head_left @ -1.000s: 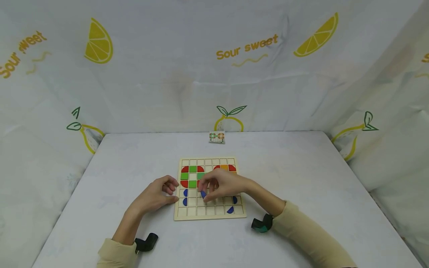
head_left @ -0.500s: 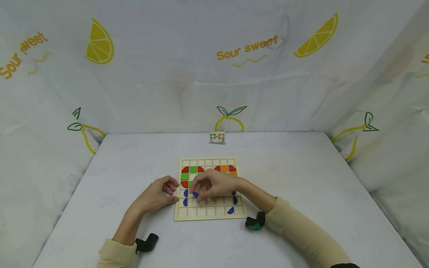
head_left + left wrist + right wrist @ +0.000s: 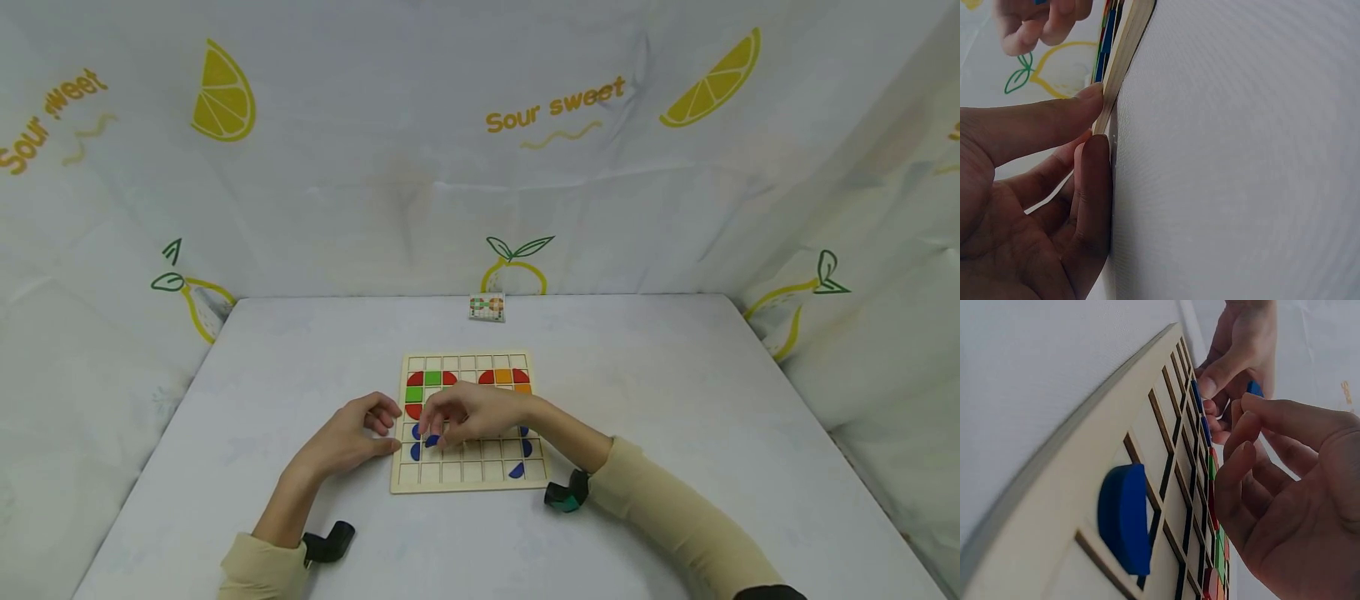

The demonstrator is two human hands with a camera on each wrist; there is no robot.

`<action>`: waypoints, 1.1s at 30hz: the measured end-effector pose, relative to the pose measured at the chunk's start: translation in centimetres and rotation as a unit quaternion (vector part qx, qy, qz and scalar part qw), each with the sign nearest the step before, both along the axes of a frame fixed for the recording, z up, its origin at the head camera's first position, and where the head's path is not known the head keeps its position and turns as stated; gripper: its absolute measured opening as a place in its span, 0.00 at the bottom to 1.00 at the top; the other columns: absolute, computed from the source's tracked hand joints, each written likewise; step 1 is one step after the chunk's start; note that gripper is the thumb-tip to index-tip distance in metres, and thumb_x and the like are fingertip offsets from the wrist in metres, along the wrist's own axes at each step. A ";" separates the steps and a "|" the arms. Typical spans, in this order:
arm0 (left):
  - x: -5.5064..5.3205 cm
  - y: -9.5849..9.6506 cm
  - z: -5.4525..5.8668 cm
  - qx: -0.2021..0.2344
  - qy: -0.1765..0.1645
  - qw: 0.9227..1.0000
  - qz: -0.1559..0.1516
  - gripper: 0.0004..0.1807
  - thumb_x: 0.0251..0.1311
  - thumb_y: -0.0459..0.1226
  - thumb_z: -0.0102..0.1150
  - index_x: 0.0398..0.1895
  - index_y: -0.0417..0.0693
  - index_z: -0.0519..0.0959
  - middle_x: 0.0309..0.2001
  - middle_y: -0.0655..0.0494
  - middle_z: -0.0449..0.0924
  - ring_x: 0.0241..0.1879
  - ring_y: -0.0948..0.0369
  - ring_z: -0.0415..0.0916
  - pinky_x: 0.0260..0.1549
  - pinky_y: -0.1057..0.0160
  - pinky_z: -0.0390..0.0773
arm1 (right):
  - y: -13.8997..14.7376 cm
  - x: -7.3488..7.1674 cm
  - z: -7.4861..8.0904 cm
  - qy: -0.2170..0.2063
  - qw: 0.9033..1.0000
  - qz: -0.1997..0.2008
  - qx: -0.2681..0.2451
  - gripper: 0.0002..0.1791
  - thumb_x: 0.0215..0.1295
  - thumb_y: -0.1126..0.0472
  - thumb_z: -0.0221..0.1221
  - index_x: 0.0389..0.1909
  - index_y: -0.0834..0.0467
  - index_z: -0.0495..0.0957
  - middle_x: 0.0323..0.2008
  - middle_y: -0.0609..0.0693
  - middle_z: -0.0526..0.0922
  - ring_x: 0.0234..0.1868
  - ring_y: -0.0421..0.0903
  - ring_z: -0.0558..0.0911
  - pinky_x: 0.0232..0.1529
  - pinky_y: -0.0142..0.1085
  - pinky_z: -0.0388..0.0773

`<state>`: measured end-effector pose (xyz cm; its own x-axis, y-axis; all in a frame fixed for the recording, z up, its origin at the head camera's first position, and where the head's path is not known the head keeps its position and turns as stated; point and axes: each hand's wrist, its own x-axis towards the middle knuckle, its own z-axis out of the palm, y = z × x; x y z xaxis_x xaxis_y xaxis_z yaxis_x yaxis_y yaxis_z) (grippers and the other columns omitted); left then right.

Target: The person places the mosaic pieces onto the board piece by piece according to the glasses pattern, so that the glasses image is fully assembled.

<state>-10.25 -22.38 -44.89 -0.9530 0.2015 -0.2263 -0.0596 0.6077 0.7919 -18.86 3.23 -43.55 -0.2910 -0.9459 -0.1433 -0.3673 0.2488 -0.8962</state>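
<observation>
A pale wooden grid board (image 3: 472, 477) lies on the table. My left hand (image 3: 341, 437) touches its left edge with thumb and fingertips; the left wrist view shows the thumb (image 3: 1054, 122) against the board's side. Above the board's left part, my right hand (image 3: 480, 411) pinches a small blue half-round block (image 3: 432, 441) between thumb and fingertips, the block (image 3: 1254, 389) mostly hidden by fingers in the right wrist view. Blue half-round blocks (image 3: 416, 452) sit in the left column. Another (image 3: 1124, 519) lies slanted near the front right corner. My right hand covers the board's middle.
Red (image 3: 414, 411), green (image 3: 432, 378) and orange (image 3: 503, 377) blocks fill cells in the board's upper half. Behind the board stands a small pattern card (image 3: 487, 307) near the table's back edge. White printed cloth (image 3: 375, 167) surrounds the table.
My right hand has moved left across the board with the blue half-round block, which has turned so its curved side faces up. The left hand stays at the board's edge.
</observation>
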 end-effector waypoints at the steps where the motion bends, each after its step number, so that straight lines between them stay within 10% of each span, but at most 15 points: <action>1: 0.0 0.0 0.0 0.000 0.000 1.000 0.000 0.22 0.59 0.31 0.79 0.54 0.42 0.80 0.42 0.52 0.79 0.43 0.59 0.76 0.44 0.66 0.75 | -0.1 0.0 0.0 0.000 1.000 0.000 0.004 0.11 0.73 0.67 0.65 0.54 0.60 0.84 0.44 0.56 0.85 0.37 0.37 0.80 0.41 0.27 0.79; 20: 0.0 -0.3 -0.1 0.011 0.008 1.000 -0.013 0.21 0.59 0.32 0.78 0.54 0.41 0.80 0.41 0.52 0.78 0.42 0.59 0.76 0.44 0.67 0.75 | -1.9 1.1 -0.1 0.091 0.993 0.073 0.028 0.05 0.73 0.64 0.69 0.44 0.57 0.93 0.37 0.47 0.92 0.31 0.28 0.78 0.36 0.22 0.76; 33: 0.0 -0.4 -0.2 0.013 0.012 1.000 -0.018 0.21 0.59 0.31 0.77 0.54 0.41 0.80 0.41 0.52 0.78 0.42 0.60 0.76 0.44 0.67 0.74 | -1.9 2.3 0.1 0.157 0.985 0.051 0.057 0.08 0.66 0.58 0.77 0.43 0.51 0.89 0.36 0.42 0.87 0.28 0.30 0.76 0.33 0.23 0.75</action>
<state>-10.27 -22.76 -45.07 -0.9503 0.2407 -0.1973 -0.0189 0.5881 0.8086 -16.61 1.29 -43.49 -0.2424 -0.9555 -0.1683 -0.6508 0.2888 -0.7022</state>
